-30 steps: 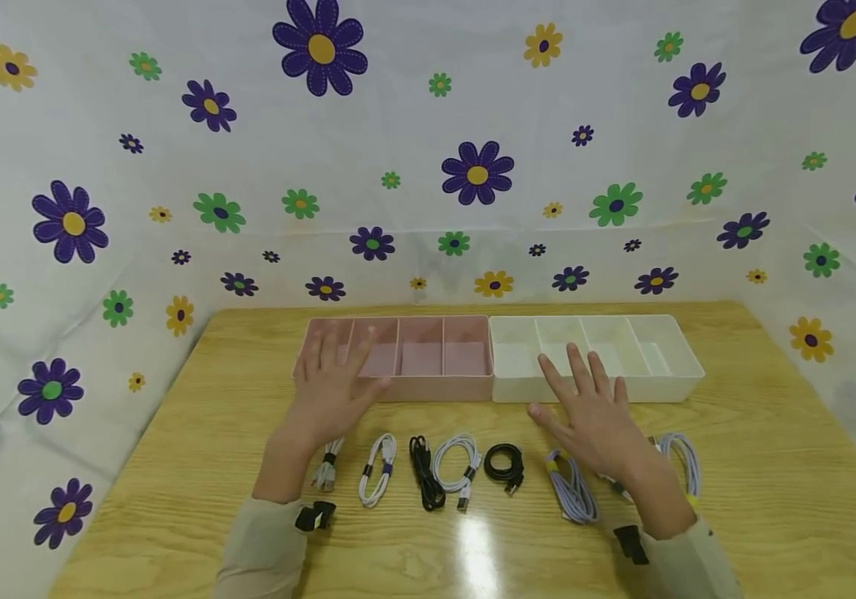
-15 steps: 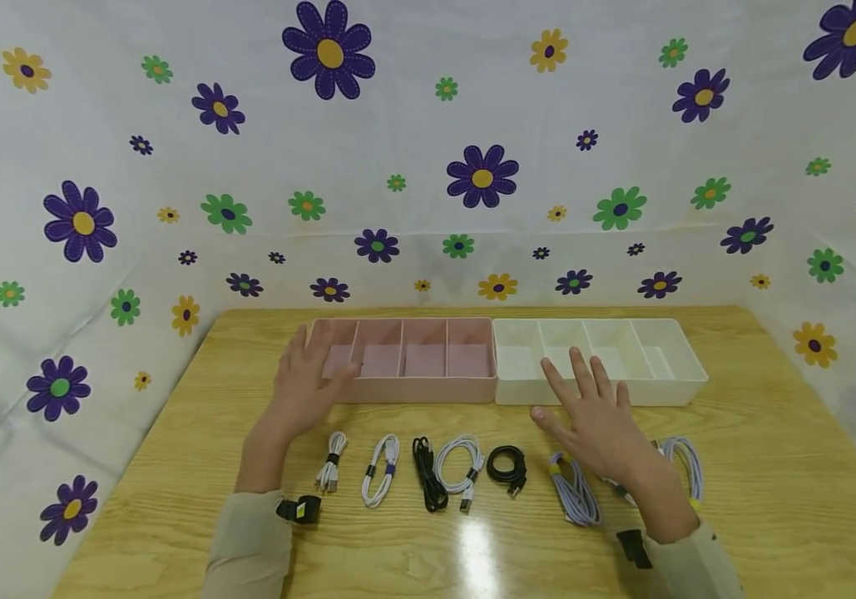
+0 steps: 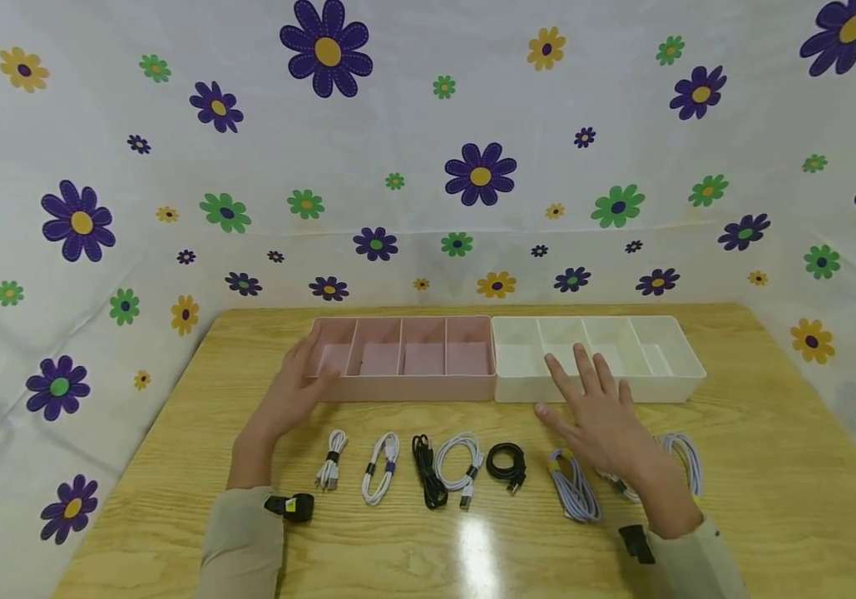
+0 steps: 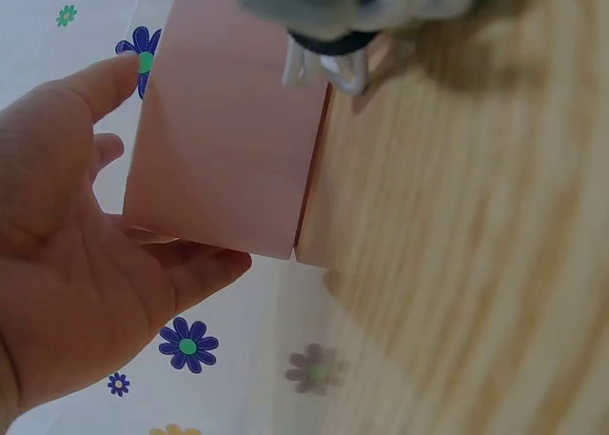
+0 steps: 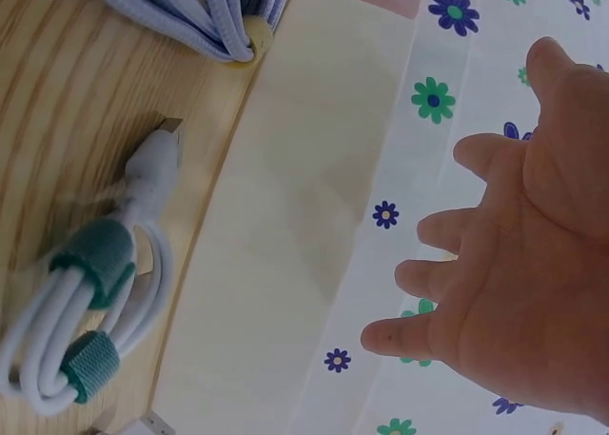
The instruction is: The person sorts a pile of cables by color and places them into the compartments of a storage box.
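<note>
My left hand (image 3: 287,391) is at the left end of a pink divided box (image 3: 413,388). In the left wrist view its fingers (image 4: 211,275) lie along the box's end wall, while the thumb stands apart near the front rim. My right hand (image 3: 601,416) is spread, palm down, over the front of a white divided box (image 3: 640,389); nothing is in it. Below that hand, the right wrist view shows a white USB cable (image 5: 143,183) with green ties, largely hidden in the head view.
Tied cables lie in a row before the boxes: a white bundle (image 3: 333,459), a white loop (image 3: 368,471), a black bundle (image 3: 428,478), a white coil (image 3: 438,464), a black coil (image 3: 504,477) and a lavender bundle (image 3: 576,492). Another lavender coil (image 3: 691,460) lies far right. Flowered cloth (image 3: 398,125) surrounds the table.
My left hand has moved left, from over the pink box to its left end, uncovering its compartments and the leftmost white cable. The right hand has stayed nearly still.
</note>
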Tool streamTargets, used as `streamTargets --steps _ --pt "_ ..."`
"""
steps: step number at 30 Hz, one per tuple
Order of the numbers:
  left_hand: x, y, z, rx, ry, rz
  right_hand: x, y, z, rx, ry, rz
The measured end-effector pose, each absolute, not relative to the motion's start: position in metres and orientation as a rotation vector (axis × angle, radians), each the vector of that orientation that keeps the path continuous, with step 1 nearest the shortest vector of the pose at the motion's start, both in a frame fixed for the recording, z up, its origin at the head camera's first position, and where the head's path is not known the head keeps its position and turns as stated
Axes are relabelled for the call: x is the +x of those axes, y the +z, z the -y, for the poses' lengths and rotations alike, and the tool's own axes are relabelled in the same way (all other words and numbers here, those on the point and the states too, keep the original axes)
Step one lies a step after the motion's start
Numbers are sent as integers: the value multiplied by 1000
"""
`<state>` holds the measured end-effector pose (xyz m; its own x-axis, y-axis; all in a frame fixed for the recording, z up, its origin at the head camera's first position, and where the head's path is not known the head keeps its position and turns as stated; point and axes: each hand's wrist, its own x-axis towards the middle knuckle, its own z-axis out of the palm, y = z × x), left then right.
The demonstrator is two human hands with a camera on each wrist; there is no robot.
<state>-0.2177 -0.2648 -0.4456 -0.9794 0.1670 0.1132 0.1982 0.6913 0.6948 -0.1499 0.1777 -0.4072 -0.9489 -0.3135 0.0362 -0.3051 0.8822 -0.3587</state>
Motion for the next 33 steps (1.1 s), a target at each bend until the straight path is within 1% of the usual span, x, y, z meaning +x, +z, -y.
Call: streamTargets --steps 5,18,33 --pt "-219 -447 268 -329 -1198 2823 -152 -405 -184 -466 -578 -3018" --pt "-216 -445 268 -199 -1200 2916 -150 -396 -205 -408 -648 -2984" --pt "-216 -449 270 -178 -1281 2913 -144 -396 -219 -476 -711 -2897"
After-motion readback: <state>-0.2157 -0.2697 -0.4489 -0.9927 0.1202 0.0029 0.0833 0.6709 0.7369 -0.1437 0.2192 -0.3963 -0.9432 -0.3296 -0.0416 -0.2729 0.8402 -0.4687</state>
